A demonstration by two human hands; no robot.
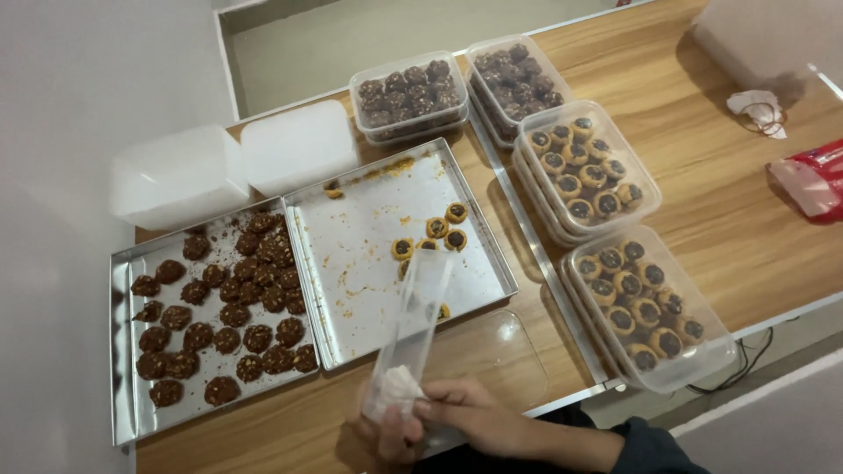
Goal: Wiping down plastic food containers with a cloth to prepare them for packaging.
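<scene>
1. At the near edge of the wooden bench [702,202], in the head view, both hands meet around an empty clear plastic container [413,325] held up on edge, its open side turned toward the trays.
2. The right hand [470,417] has its fingers [435,409] closed on a crumpled white tissue [399,384], pressed inside the container's lower end.
3. The left hand [386,439] sits beneath, mostly hidden; its fingers wrap the container's bottom edge from below.
4. The container's upper end rises over the right steel tray [369,237], which carries crumbs and a few round tarts [435,233] with dark centres.
5. Just beside it, the left steel tray [123,351] holds many dark chocolate cookies [228,307].
6. A clear lid [500,351] lies flat on the bench, right of the hands.
7. Farther back stand two white lidded boxes [237,167], two tubs of dark cookies [413,95] and two stacks of tubs filled with tarts [645,303].
</scene>
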